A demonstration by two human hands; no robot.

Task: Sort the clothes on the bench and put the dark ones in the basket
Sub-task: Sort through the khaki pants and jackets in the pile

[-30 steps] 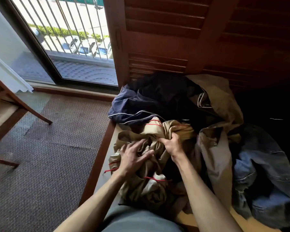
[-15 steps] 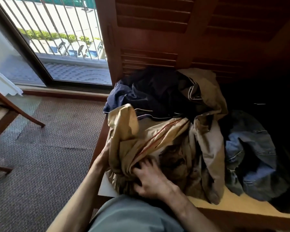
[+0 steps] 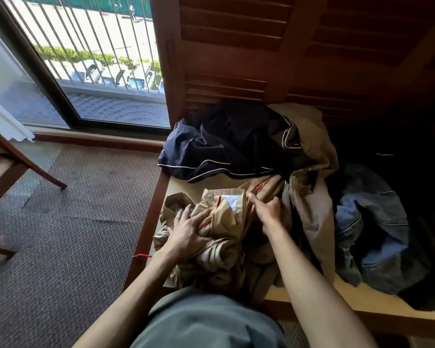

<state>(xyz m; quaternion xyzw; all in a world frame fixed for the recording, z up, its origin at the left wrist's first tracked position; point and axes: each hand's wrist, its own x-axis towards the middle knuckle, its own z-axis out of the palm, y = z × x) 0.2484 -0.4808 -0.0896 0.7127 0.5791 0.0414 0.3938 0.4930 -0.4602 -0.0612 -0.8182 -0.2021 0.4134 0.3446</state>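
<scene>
A crumpled tan garment with red piping [image 3: 226, 237] lies at the near left corner of the wooden bench [image 3: 312, 301]. My left hand [image 3: 187, 231] presses flat on its left side, fingers spread. My right hand [image 3: 265, 209] pinches a fold of the same garment near its top. Behind it sits a navy garment with white piping [image 3: 226, 149]. A beige garment [image 3: 314, 209] drapes down the middle, and blue denim [image 3: 369, 232] lies to the right beside black cloth [image 3: 392, 151]. No basket is in view.
A louvred wooden wall [image 3: 261, 59] backs the bench. A barred glass door [image 3: 91, 71] is at the left, above patterned carpet [image 3: 68, 234]. A wooden chair leg [image 3: 28, 162] stands at the far left. My grey shirt [image 3: 206, 322] fills the bottom edge.
The tan garment, lifted in a tall bunch half a second ago, now lies lower on the bench. My left hand moved on top of it, and my right hand shifted up to its top fold.
</scene>
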